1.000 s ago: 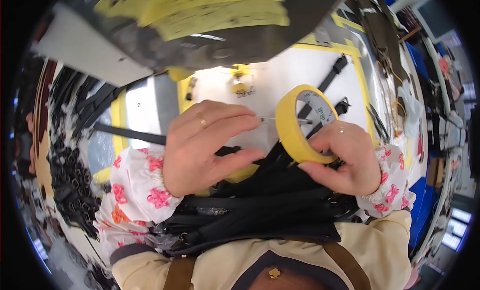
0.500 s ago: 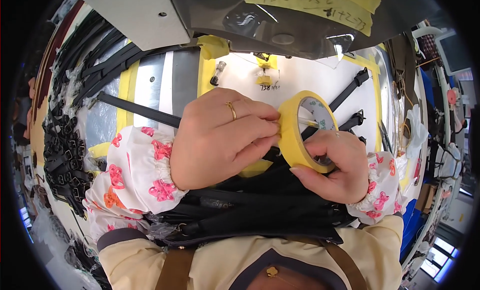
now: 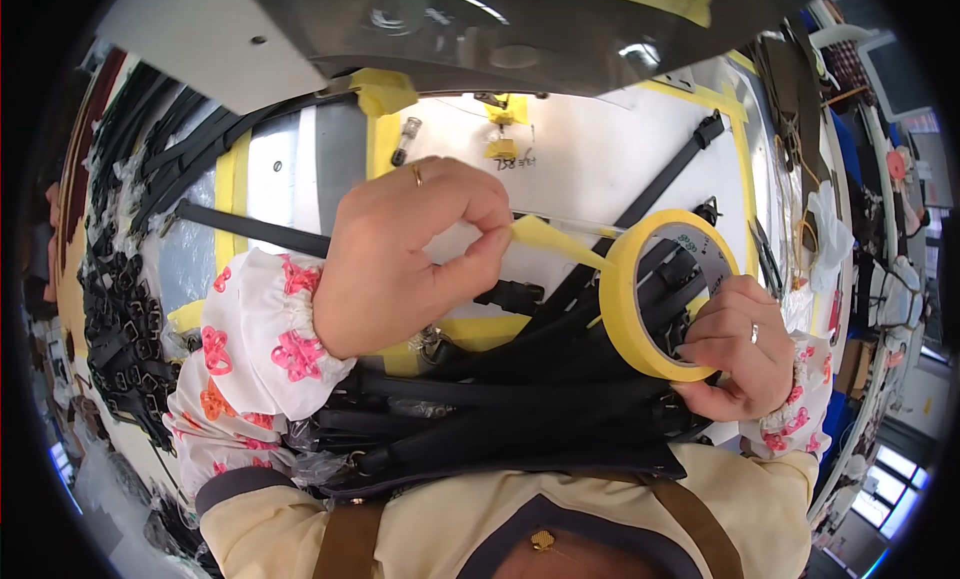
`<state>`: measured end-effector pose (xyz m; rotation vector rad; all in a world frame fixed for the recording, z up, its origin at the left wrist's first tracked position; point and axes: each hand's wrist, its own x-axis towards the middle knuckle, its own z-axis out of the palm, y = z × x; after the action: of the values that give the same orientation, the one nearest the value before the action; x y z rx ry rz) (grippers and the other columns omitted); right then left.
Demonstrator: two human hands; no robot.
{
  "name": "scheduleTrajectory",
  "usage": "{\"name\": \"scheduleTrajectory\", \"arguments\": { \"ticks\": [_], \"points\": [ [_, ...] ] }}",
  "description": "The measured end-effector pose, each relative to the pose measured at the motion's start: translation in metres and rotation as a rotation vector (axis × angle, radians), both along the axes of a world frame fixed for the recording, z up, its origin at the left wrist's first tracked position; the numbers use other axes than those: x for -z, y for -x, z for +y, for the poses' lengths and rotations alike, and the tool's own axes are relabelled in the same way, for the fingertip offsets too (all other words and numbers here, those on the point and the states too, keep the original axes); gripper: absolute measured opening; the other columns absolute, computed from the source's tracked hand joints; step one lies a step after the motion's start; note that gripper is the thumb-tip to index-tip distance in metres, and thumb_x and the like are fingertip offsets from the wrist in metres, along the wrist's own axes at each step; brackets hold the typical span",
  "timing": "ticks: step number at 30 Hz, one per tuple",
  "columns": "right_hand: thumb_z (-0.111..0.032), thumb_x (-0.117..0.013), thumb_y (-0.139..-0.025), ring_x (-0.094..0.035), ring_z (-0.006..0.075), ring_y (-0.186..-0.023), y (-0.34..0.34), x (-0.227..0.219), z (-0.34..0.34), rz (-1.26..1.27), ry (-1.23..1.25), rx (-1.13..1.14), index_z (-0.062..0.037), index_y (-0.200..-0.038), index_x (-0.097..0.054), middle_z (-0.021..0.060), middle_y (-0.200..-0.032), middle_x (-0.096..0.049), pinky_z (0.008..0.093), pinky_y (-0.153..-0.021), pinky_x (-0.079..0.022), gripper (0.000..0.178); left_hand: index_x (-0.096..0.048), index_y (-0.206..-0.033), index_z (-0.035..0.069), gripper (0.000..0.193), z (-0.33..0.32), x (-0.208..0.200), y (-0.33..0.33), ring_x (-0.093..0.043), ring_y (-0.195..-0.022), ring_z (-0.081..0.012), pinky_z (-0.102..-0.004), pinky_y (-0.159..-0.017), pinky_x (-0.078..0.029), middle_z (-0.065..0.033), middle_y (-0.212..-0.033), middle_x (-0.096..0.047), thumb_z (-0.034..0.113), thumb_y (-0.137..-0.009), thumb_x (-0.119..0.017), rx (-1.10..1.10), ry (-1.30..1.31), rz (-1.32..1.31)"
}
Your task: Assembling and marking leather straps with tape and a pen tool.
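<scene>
White worktop (image 3: 590, 159), black straps (image 3: 520, 404) heaped on the near side. Gripping yellow tape roll (image 3: 624, 324) in right hand (image 3: 738, 354), right of centre, pinching tape strip (image 3: 555, 240) with left hand (image 3: 405, 259). Only just pulled out, so properly peeling now, still joined.

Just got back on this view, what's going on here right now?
A person is handling a roll of tape. The right hand grips the lower right of the round yellow tape roll, while the left hand pinches the end of a thin yellow tape strip. The strip spans the gap between that hand and the roll, still joined to it. Below, a heap of flat black straps lies in front of the person's body.
</scene>
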<state>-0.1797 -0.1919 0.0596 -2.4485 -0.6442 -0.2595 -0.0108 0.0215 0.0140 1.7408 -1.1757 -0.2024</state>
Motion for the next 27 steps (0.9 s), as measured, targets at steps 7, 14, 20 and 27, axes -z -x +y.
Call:
{"name": "scheduleTrajectory", "arguments": {
  "ticks": [7,14,20,27],
  "points": [
    [-0.019,-0.070,-0.064,-0.052,0.0252,-0.062,0.028,0.009,-0.032,0.200,-0.142,0.062,-0.0033,-0.067,-0.049,0.0080,-0.065,-0.051,0.0403,-0.076,-0.043,0.026,-0.052,-0.069,0.005,0.016,-0.012,0.007,0.019,-0.054,-0.065,-0.0218,-0.0286,-0.062,-0.043,-0.0050,-0.072,-0.057,-0.003,-0.058,-0.062,0.218,-0.054,0.006],
    [-0.016,-0.065,-0.068,-0.054,0.0258,-0.070,0.052,0.008,-0.045,0.236,-0.315,0.232,-0.0027,-0.069,-0.052,0.0112,-0.072,-0.055,0.0386,-0.078,-0.042,0.019,-0.052,-0.069,0.005,0.015,-0.018,0.014,0.014,-0.054,-0.064,-0.0218,-0.0298,-0.059,-0.042,-0.0050,-0.069,-0.056,-0.002,-0.059,-0.061,0.322,-0.023,-0.027],
    [0.002,-0.053,-0.072,-0.052,0.0308,-0.086,0.072,0.036,-0.085,0.109,0.360,0.888,0.0022,-0.102,-0.048,0.0162,-0.094,-0.053,0.0326,-0.076,-0.041,0.030,-0.053,-0.069,0.006,0.015,-0.014,0.022,0.018,-0.053,-0.063,-0.0209,-0.0298,-0.059,-0.042,-0.0024,-0.069,-0.056,0.000,-0.058,-0.061,0.319,0.030,-0.086],
    [0.003,-0.045,-0.075,-0.053,0.0310,-0.074,0.077,0.053,-0.120,0.142,0.601,0.954,0.0020,-0.101,-0.047,0.0172,-0.085,-0.053,0.0350,-0.067,-0.043,0.025,-0.057,-0.077,0.006,0.023,-0.011,0.024,0.020,-0.052,-0.064,-0.0220,-0.0300,-0.060,-0.042,-0.0039,-0.074,-0.057,-0.004,-0.056,-0.061,0.308,0.112,-0.257]
  ]
}}
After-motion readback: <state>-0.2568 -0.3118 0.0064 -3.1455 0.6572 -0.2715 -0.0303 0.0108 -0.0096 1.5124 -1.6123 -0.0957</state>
